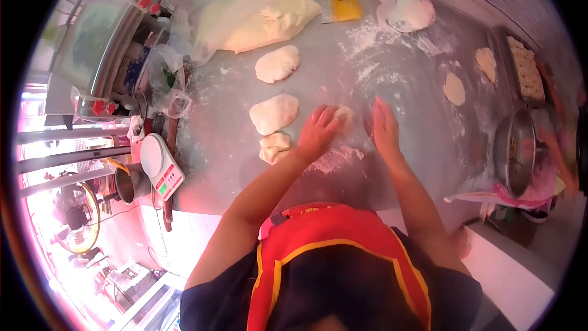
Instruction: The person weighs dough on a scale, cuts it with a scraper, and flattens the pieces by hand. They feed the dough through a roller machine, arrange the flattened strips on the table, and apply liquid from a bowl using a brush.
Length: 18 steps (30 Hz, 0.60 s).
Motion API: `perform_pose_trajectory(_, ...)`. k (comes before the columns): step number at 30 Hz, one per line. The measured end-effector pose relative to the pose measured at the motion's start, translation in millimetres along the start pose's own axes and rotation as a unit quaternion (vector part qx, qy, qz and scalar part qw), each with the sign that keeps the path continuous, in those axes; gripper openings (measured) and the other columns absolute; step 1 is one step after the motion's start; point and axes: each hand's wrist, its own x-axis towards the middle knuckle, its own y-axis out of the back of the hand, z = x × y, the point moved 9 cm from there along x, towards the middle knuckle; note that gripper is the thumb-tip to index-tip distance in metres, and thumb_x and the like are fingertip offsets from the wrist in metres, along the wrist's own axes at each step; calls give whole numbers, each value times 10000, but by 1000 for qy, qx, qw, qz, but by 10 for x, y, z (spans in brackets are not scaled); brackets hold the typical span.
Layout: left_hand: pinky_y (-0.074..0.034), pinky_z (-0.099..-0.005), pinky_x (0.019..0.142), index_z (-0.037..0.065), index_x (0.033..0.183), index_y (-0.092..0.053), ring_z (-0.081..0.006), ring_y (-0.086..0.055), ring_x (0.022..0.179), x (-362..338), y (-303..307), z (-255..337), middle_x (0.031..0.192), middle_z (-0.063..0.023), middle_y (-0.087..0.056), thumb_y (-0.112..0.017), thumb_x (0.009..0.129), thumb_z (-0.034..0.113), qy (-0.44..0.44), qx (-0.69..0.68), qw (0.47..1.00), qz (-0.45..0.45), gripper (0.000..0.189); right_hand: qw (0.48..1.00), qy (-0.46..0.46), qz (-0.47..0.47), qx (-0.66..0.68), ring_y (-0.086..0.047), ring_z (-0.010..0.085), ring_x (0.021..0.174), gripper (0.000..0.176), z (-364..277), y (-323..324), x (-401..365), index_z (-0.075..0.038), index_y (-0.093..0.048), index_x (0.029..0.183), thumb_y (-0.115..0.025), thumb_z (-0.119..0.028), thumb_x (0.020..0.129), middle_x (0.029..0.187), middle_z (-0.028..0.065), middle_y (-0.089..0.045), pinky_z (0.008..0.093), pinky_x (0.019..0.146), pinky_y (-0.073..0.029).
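Looks like the shaping step: left hand (318, 132) lies on a small dough piece (345, 116) mid-worktop (422, 141), fingers spread over it. Right hand (384, 126) stands just beside it, fingers pressed together. Rounding it probably wants even pressure from both. 3 dough portions (274, 113) sit toward the left edge.

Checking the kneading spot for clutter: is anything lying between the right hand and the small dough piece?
Nothing visible. The left hand presses on the dough piece. The right hand is just beside it, with only the floured table between them.
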Motion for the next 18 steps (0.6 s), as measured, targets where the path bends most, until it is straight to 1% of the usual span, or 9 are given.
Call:
perform_pose_trajectory(1, -356, -482, 993, 89, 1183, -488, -363, -426, 1173, -47, -56, 98, 1266, -121, -464, -568, 809, 98, -17, 54, 998, -13, 382, 999, 31, 12, -18, -526, 352, 1081, 326, -63, -25, 25, 7, -511, 1195, -484, -179, 929, 1140, 203, -567, 390, 949, -394)
perform_pose_trajectory(4, -310, -477, 1032, 53, 1170, -466, -368, -403, 1223, -142, 90, 289, 1256, -154, -472, -565, 815, 118, 14, 6, 999, -31, 374, 997, 74, 5, -29, -506, 353, 1103, 329, -207, -266, 34, 16, -500, 1196, -469, -178, 933, 1165, 210, -549, 414, 958, -380)
perform_pose_trajectory(7, -252, -478, 1071, 14, 1213, -440, -371, -340, 1284, -209, 23, -28, 1319, -181, -427, -539, 841, 150, 145, -52, 984, -93, 408, 989, 121, -36, -78, -465, 367, 1149, 363, -315, -731, -115, 9, -467, 1234, -423, -211, 949, 1220, 208, -514, 452, 985, -340)
perform_pose_trajectory(8, -235, -481, 1079, 15, 1241, -424, -367, -322, 1298, -190, 23, -40, 1339, -192, -405, -522, 847, 150, 149, -76, 984, -57, 427, 983, 142, -52, -107, -449, 374, 1167, 380, -328, -878, -179, 5, -453, 1251, -403, -227, 955, 1243, 206, -499, 466, 997, -323)
perform_pose_trajectory(10, -202, -486, 1097, 18, 1296, -393, -359, -287, 1324, -141, -75, -60, 1379, -215, -359, -489, 860, 149, 153, -126, 980, 18, 466, 986, 96, -56, -127, -410, 383, 1208, 419, -182, -1035, -265, -8, -419, 1289, -369, -261, 959, 1290, 195, -463, 501, 1018, -281)
perform_pose_trajectory(11, -194, -479, 1102, 20, 1317, -373, -357, -272, 1334, -158, -178, -67, 1394, -220, -339, -471, 869, 161, 145, -63, 987, -10, 479, 986, 73, -59, -138, -390, 387, 1229, 439, -91, -1065, -302, -15, -402, 1308, -351, -279, 961, 1314, 189, -445, 519, 1029, -261)
perform_pose_trajectory(13, -176, -464, 1112, 23, 1357, -333, -353, -243, 1354, -210, -346, -57, 1424, -230, -299, -435, 888, 184, 130, 62, 987, -70, 506, 973, 93, -63, -203, -356, 379, 1264, 459, -252, -949, -376, -24, -391, 1324, -336, -297, 959, 1350, 181, -413, 546, 1044, -224)
perform_pose_trajectory(16, -145, -478, 1117, 29, 1393, -292, -349, -195, 1377, -216, -399, -148, 1459, -213, -252, -397, 905, 210, 177, 41, 981, -72, 531, 957, 107, -65, -263, -312, 363, 1305, 471, -206, -949, -322, -34, -393, 1331, -323, -310, 956, 1386, 173, -379, 586, 1051, -185)
perform_pose_trajectory(18, -122, -510, 1112, 39, 1393, -297, -349, -177, 1383, -149, -461, -270, 1460, -203, -254, -392, 910, 210, 195, 76, 974, -84, 521, 951, 110, -61, -283, -298, 361, 1317, 472, -126, -974, -222, -45, -395, 1335, -319, -317, 957, 1396, 170, -371, 602, 1051, -171)
